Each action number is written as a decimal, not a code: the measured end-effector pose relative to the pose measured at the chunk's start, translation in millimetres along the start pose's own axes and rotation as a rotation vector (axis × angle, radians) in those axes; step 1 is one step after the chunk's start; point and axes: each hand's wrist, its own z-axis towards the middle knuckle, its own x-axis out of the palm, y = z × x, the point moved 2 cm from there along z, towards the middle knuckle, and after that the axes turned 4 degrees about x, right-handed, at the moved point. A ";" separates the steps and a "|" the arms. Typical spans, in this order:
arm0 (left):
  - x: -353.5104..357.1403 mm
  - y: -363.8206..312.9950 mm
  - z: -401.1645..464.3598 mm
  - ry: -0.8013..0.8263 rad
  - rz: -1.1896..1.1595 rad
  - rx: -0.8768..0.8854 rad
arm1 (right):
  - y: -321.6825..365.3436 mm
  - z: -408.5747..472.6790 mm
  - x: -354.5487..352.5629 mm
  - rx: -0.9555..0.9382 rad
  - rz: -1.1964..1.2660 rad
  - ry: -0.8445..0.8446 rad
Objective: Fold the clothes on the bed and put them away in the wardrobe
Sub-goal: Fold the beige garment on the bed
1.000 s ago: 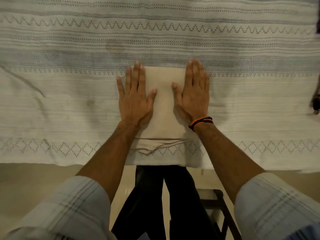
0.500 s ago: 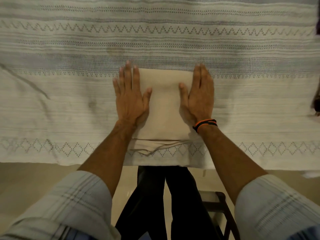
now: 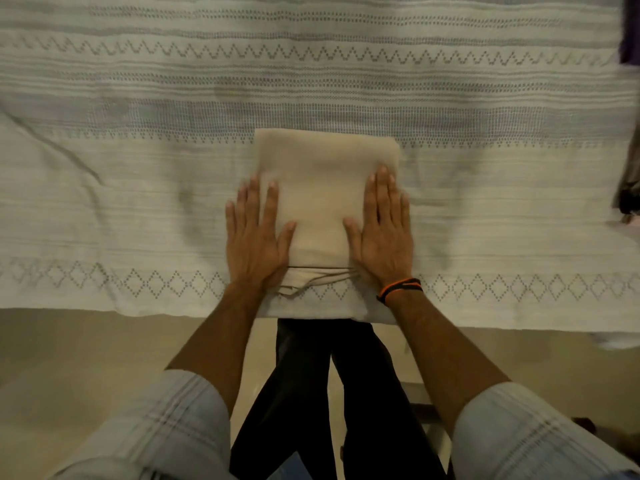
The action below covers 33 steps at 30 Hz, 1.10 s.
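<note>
- Sliding both palms back toward the near edge of the folded beige garment (image 3: 325, 188).
- Pressing left hand (image 3: 254, 242) and right hand (image 3: 382, 237) flat, fingers straight, gripping nothing.
- Lying on the bedspread (image 3: 138, 202), near its near edge.

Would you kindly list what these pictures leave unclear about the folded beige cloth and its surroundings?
- Head view: what garment the folded beige cloth is; folding hides its shape.
- Its side edges, under the left hand and right hand.
- Dark items cut off at the right edge.
- Wardrobe: out of frame.
</note>
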 end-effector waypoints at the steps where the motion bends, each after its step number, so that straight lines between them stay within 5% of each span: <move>1: -3.6 3.5 -2.5 -0.005 -0.027 -0.026 | -2.2 -3.2 -3.3 0.046 0.076 0.021; 8: -45.2 1.4 7.1 -0.215 -0.533 -0.369 | -10.1 7.7 -41.1 0.468 0.634 0.061; 14: -48.3 -8.3 44.6 0.100 -1.010 -0.706 | -7.6 40.2 -46.5 0.809 1.005 0.329; 22: -93.9 -18.7 49.6 0.137 -1.166 -0.722 | -10.9 57.7 -93.4 0.720 1.198 0.411; 33: -191.2 -29.2 55.6 -0.316 -1.221 -0.318 | 4.8 76.9 -193.1 0.270 1.314 -0.008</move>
